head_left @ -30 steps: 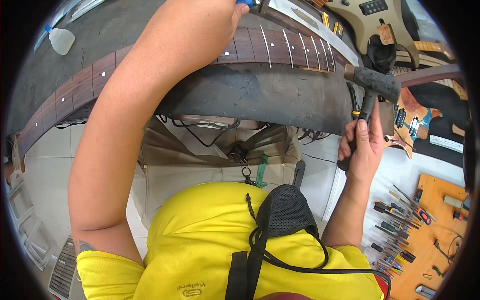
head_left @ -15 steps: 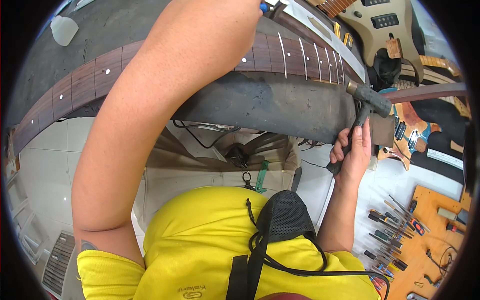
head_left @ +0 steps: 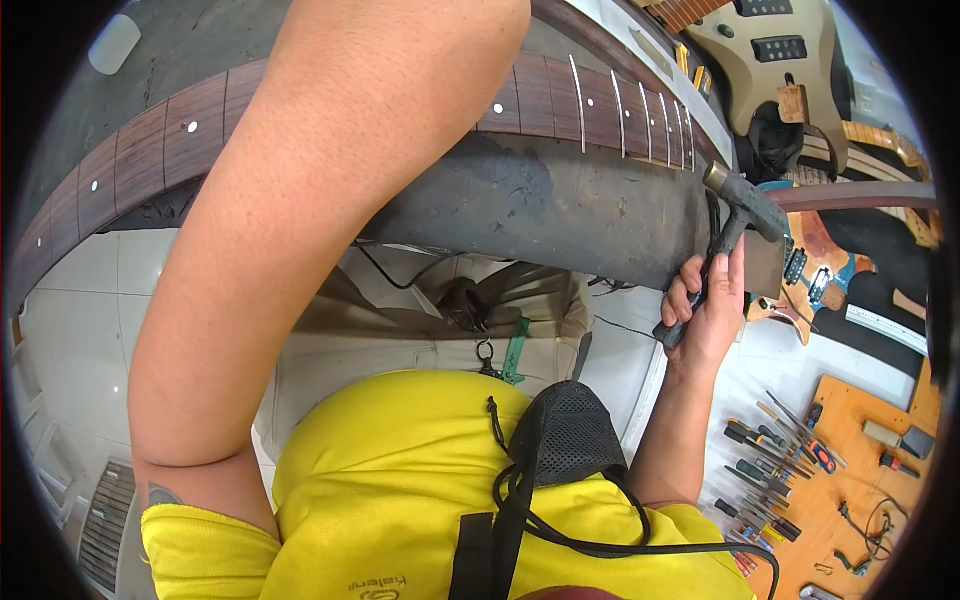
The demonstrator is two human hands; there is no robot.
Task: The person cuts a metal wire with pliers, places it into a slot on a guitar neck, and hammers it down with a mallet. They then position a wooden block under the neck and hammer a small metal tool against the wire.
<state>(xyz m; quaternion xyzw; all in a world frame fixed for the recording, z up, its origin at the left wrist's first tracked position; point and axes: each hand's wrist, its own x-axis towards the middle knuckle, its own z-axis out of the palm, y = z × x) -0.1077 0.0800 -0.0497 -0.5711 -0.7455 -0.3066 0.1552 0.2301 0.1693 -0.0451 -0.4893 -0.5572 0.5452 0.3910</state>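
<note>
My right hand (head_left: 708, 305) is wrapped round the handle of a hammer (head_left: 752, 208) with a dark head and a brass-coloured face. The hammer is beside the right end of a long dark wood fretboard (head_left: 540, 98), just above the bench's near edge. Several silver fret wires cross the fretboard's right part; its left part has bare slots and white dots. My left forearm reaches across the fretboard and hides its middle. The left hand lies beyond the top edge of the view.
The dark bench (head_left: 560, 200) runs across the upper view. A translucent bottle (head_left: 115, 45) stands at upper left. Guitar bodies, one beige (head_left: 820, 55), lie at upper right. At lower right, files and screwdrivers lie by an orange board (head_left: 860, 480). A green tag (head_left: 516, 350) hangs below the bench.
My left arm has moved farther up, taking the hand and a small blue item out of view. The view has shifted slightly. My right hand keeps its hold on the hammer.
</note>
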